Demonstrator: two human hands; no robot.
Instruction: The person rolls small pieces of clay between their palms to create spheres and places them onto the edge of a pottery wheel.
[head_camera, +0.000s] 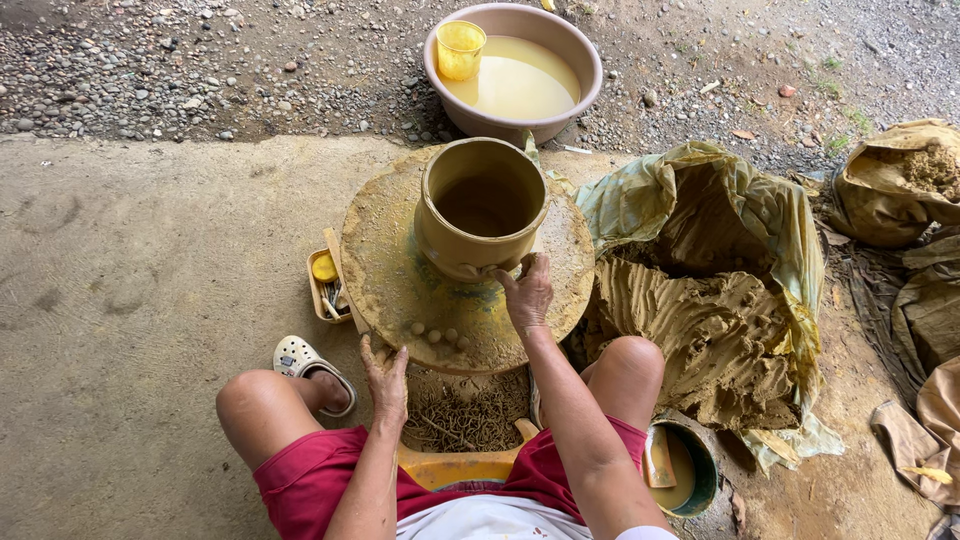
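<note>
I work seated on a concrete floor (150, 280) that ends in gravel at the far edge. In front of me stands a round turning board (400, 290) caked with dried slip, and the wet clay pot (482, 205) sits upright on it, slightly toward the far right of centre.

Hand positions. My right hand (528, 293) rests with its fingers curled against the lower outer wall of the pot, at the side nearest me, touching the clay where the wall meets the board. It presses rather than grips; nothing is enclosed in it. My left hand (386, 368) lies open and flat on the near rim of the board, holding nothing.

Procedure, as I judge it. The base join is being smoothed:
1. Keep the left palm on the rim to steady or advance the board in small, even amounts.
2. Keep the right fingertips low and the pressure light; the wall is soft and will dent if pushed inward.
3. Re-wet the fingers if they drag. The basin of cloudy water (515, 75) with a yellow cup (459, 48) stands beyond the board.

Supplies. The raw clay heap (700, 330) on plastic sheeting lies to my right; a small tray of tools (325, 285) sits just left of the board.
</note>
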